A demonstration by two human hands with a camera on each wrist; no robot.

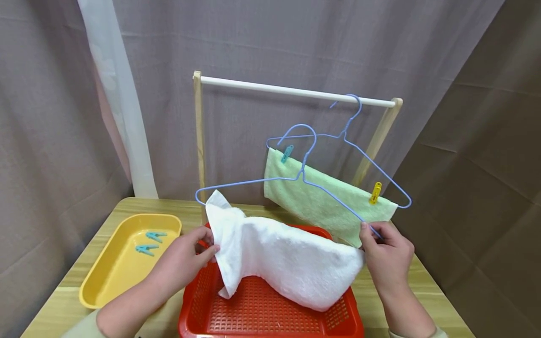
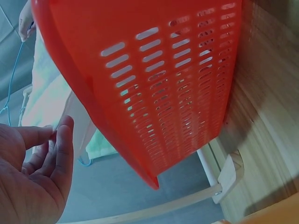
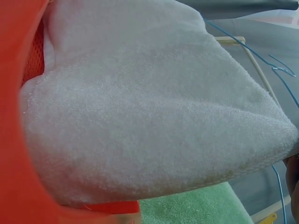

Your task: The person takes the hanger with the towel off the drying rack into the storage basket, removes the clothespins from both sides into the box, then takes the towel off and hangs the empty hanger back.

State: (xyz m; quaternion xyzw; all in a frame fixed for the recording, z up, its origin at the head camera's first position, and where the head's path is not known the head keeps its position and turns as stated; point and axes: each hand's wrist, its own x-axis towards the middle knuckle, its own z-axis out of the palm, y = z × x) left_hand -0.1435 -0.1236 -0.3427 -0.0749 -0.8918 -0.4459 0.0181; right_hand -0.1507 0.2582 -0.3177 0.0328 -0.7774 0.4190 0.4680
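A white towel (image 1: 291, 256) is draped over the lower part of a blue wire hanger (image 1: 270, 179), its left end bunched and folded. My left hand (image 1: 186, 256) pinches the towel's left edge between thumb and fingers; the left wrist view shows the same pinch on the towel's edge (image 2: 65, 105). On the other side, my right hand (image 1: 386, 249) grips the hanger's right corner, close to the towel's right end. In the right wrist view the towel (image 3: 140, 112) fills most of the picture and the right hand shows only at the edge.
Below the towel stands a red basket (image 1: 262, 310). A yellow tray (image 1: 114, 277) with teal clothespins (image 1: 146, 249) is at left. Behind, a wooden rack's white rod (image 1: 270, 88) carries another blue hanger (image 1: 374, 162) with a green towel (image 1: 313, 192) clipped by teal and yellow clothespins (image 1: 375, 193).
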